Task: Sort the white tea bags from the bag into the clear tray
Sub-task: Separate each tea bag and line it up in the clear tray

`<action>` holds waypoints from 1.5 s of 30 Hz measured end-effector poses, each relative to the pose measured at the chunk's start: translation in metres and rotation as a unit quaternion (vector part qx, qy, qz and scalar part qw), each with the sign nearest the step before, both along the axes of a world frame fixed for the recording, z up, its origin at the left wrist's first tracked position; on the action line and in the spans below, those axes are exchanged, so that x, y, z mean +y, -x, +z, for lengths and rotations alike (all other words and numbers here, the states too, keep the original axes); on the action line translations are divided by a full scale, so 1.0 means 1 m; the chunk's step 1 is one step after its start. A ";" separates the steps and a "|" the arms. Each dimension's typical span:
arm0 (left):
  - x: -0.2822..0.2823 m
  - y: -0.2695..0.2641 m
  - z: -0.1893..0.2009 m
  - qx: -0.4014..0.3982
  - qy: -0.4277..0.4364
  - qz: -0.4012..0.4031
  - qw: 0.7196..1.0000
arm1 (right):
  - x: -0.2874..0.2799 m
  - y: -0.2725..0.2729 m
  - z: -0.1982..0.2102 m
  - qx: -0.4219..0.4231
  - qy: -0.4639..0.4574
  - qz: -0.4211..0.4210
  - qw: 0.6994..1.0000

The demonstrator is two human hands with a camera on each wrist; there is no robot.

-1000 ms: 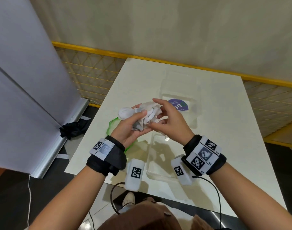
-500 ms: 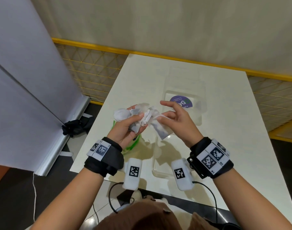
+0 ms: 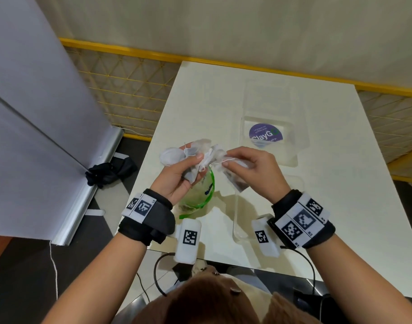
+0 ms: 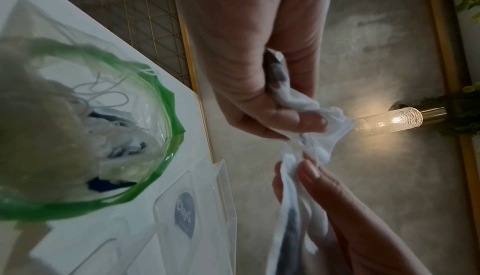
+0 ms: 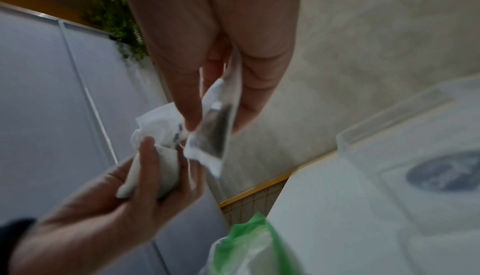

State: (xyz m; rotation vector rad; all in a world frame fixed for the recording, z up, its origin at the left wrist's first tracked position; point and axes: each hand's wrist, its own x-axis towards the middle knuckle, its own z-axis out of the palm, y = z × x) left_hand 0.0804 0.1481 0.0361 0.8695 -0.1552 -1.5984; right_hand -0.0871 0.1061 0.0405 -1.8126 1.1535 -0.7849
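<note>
A white surface (image 3: 317, 195) carries a clear tray (image 3: 296, 157) with a purple round label, lying toward the far right side. Nearer the left edge stands a clear bag (image 3: 200, 195) with a green rim, its mouth open and more tea bags and strings inside. Above the bag, the left hand (image 3: 177, 176) has its fingers (image 4: 301, 119) curled round a bunch of white tea bags (image 3: 188, 152). Just beside it, the right hand (image 3: 256, 169) pinches a single tea bag (image 3: 235, 181) between thumb and fingers (image 5: 189, 103); this one hangs over the near end of the tray, touching the bunch.
</note>
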 end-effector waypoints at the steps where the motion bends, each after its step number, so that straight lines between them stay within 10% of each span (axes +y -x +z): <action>1: 0.000 0.001 0.000 0.002 -0.001 -0.007 1.000 | 0.000 -0.003 0.001 0.003 -0.023 0.010 1.000; 9: 0.002 0.001 0.000 0.025 -0.011 -0.005 1.000 | -0.003 -0.002 -0.002 -0.029 -0.049 -0.009 0.998; 14: 0.006 -0.002 -0.002 0.009 -0.007 0.017 1.000 | -0.006 0.001 0.003 0.092 0.214 -0.021 0.972; 19: 0.006 -0.004 -0.003 0.022 -0.014 0.038 0.999 | -0.006 0.007 0.009 -0.042 -0.011 -0.045 0.998; 31: 0.011 -0.013 -0.008 -0.025 0.031 0.021 0.999 | -0.010 0.020 0.002 -0.010 -0.004 -0.075 0.997; 45: 0.012 0.001 -0.010 -0.080 0.056 -0.053 0.994 | 0.012 -0.012 0.019 -0.068 -0.199 0.022 0.977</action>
